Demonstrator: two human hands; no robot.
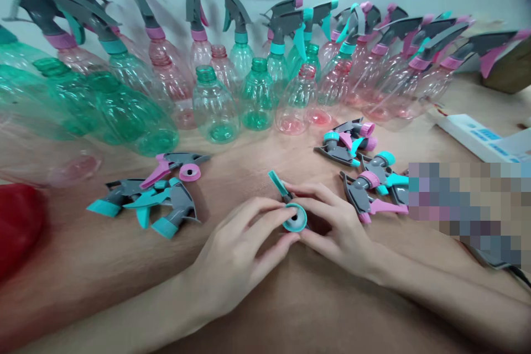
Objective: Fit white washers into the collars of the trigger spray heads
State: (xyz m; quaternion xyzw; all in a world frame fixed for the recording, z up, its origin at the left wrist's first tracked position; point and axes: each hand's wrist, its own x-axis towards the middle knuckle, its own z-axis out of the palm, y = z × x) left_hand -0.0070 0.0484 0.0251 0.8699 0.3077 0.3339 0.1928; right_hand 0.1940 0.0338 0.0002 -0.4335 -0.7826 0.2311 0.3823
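Observation:
Between my two hands is a grey spray trigger head with a turquoise collar (295, 218), its open underside facing me and its turquoise trigger pointing away to the upper left. My left hand (240, 238) pinches the collar, a fingertip at its inner opening and the thumb at its lower edge. From the other side my right hand (338, 227) closes around the same head; the grey body is mostly hidden by its fingers. Loose spray heads (166, 196) lie left of my hands, and another pile of pink and turquoise ones (369, 177) lies to the right.
Green bottles (218, 110) and pink bottles (296, 105) stand in rows along the back, many topped with spray heads. A red object (19, 229) sits at the left edge. A white box (481, 138) is at the right, near a blurred-out patch.

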